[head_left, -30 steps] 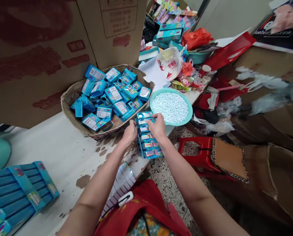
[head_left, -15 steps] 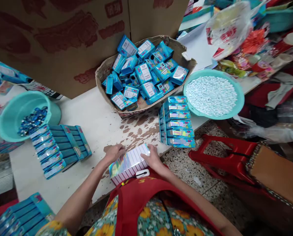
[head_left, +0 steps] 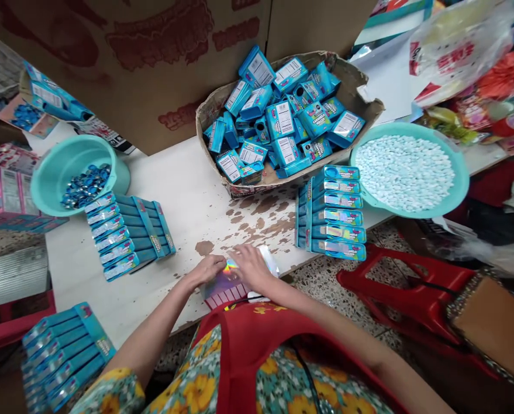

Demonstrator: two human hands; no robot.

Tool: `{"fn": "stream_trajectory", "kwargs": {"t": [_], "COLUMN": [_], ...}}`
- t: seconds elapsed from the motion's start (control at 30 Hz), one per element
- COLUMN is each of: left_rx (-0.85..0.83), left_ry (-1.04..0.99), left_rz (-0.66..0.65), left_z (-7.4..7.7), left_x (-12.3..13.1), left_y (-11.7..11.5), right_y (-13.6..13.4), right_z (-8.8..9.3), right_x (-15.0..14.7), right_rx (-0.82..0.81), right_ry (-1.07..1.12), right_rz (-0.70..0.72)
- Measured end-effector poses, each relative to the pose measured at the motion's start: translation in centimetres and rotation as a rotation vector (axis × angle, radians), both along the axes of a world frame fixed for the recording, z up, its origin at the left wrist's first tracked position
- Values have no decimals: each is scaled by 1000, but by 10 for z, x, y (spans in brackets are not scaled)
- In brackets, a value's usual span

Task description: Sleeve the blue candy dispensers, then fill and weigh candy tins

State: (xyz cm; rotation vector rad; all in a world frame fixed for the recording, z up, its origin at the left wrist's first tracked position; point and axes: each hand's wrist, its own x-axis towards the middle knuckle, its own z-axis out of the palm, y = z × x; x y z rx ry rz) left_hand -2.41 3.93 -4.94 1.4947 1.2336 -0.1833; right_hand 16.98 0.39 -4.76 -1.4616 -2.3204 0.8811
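At the table's near edge, close to my red apron, lies a shiny pack (head_left: pixel 222 292) with rainbow reflections and a pink striped side. My left hand (head_left: pixel 208 270) is closed at its left far corner, the fingertips pinched together. Across its top reaches my right hand (head_left: pixel 252 269), fingers bent over the pack towards the left; the thumb is hidden. Right of that hand, the pack's pale end (head_left: pixel 271 260) shows. To the left stands a banded bundle of blue boxes (head_left: pixel 130 233), and to the right another banded bundle (head_left: pixel 331 213).
A torn cardboard tray (head_left: pixel 222 181) holds many loose blue boxes. A turquoise basin (head_left: pixel 459 184) contains small white pieces; a turquoise tub (head_left: pixel 45 192) holds blue shiny pieces. More bundled boxes (head_left: pixel 67 356) are at lower left. A red stool (head_left: pixel 395 299) stands on the right.
My right hand has left the pack's right edge and moved left across its top, close to my left hand. The camera view has shifted, so the surroundings sit further right.
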Motion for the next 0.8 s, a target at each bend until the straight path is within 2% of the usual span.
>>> {"fn": "stream_trajectory", "kwargs": {"t": [0.1,0.3,0.37,0.47,0.53,0.6,0.7,0.8], "left_rx": [-3,-6,33,116,218,247,48,-79], "left_ry": [-6,48,96,188,137,-94,-448,-474], "left_rz": [20,55,24,4,90,192,182,124], "left_z": [0,-7,-9,-3,10,31,68,97], "left_x": [0,0,1,4,9,20,49,85], "left_y": [1,0,1,3,6,10,19,36], "right_y": [-1,-6,-2,7,13,17,19,22], "right_z": [-5,-8,-3,14,33,57,93,119], "right_x": [-12,-1,0,5,15,29,50,70], "right_rx": [-37,-67,-111,-181,-212,-244,-261,-126], "right_ry": [-76,-90,-62,78,224,339,420,335], "right_rz": [164,246,190,-41,-221,-353,-461,-573]}}
